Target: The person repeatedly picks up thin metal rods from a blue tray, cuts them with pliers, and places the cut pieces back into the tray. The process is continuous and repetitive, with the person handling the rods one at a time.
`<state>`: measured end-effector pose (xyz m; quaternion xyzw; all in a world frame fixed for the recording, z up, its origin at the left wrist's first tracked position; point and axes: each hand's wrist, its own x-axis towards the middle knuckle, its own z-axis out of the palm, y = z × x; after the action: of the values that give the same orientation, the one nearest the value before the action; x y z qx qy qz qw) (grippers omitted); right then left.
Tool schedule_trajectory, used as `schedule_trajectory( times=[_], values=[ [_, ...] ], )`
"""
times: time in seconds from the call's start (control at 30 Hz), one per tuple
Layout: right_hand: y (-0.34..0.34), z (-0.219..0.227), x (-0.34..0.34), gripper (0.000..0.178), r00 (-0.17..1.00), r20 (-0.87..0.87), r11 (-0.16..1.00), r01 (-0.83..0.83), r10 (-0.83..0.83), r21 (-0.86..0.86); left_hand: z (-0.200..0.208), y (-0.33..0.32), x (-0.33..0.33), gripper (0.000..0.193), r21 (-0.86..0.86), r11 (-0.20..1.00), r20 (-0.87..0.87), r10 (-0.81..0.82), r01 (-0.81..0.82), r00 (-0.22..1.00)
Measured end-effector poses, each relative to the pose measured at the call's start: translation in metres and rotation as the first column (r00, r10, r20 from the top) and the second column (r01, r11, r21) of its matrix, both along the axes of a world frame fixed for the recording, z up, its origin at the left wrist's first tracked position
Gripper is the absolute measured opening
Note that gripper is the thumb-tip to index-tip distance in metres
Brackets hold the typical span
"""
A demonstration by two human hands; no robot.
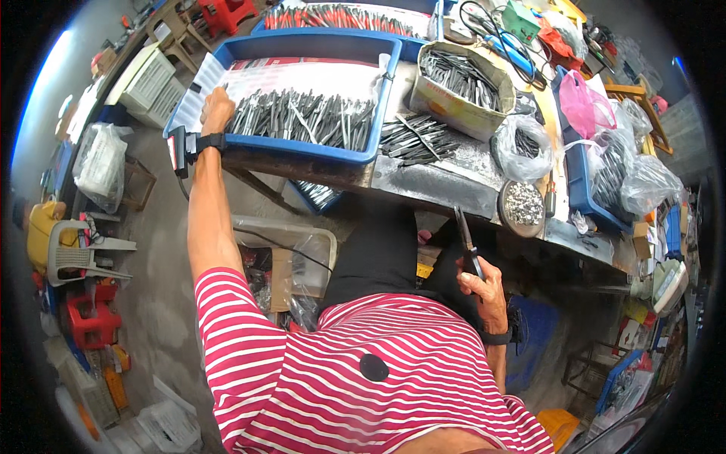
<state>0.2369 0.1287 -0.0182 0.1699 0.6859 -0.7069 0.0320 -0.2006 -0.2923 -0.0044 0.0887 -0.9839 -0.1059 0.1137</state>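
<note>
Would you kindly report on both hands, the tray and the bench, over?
Left hand at left end of blue tray, grip unclear. Right hand gripping dark tool. Slim pieces massed in tray. Loose heap on bench, right of tray.

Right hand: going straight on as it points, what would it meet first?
The dark tool in the right hand would likely meet the grey bench edge first; depth is unclear, so it might pass above.

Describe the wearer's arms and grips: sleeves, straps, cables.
Short crimson sleeves with white stripes; forearms uncovered. Left grip and right grip ungloved. Black left wrist strap, boxy device at its outer side, dark cable below; dark right wrist strap.
</note>
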Motion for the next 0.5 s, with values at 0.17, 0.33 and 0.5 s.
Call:
schedule_trajectory(
  times=[0.17, 0.33, 0.5],
  values=[
    [0.002, -0.003, 0.001, 0.036, 1.000, 0.021, 0.999, -0.002, 0.001, 0.037, -0.021, -0.017, -0.007, 0.025, -0.095, 0.984, -0.011, -0.150, 0.149, 0.989],
    [0.006, -0.007, 0.002, 0.036, 1.000, 0.004, 1.000, -0.003, 0.003, 0.024, -0.018, -0.019, -0.012, 0.025, -0.157, 0.984, 0.145, -0.055, 0.078, 0.988],
    [0.006, -0.010, 0.001, 0.038, 0.999, -0.048, 0.999, 0.004, -0.002, 0.035, 0.002, 0.020, 0.013, 0.022, -0.218, 0.969, -0.187, -0.160, 0.118, 0.969]
  ],
)
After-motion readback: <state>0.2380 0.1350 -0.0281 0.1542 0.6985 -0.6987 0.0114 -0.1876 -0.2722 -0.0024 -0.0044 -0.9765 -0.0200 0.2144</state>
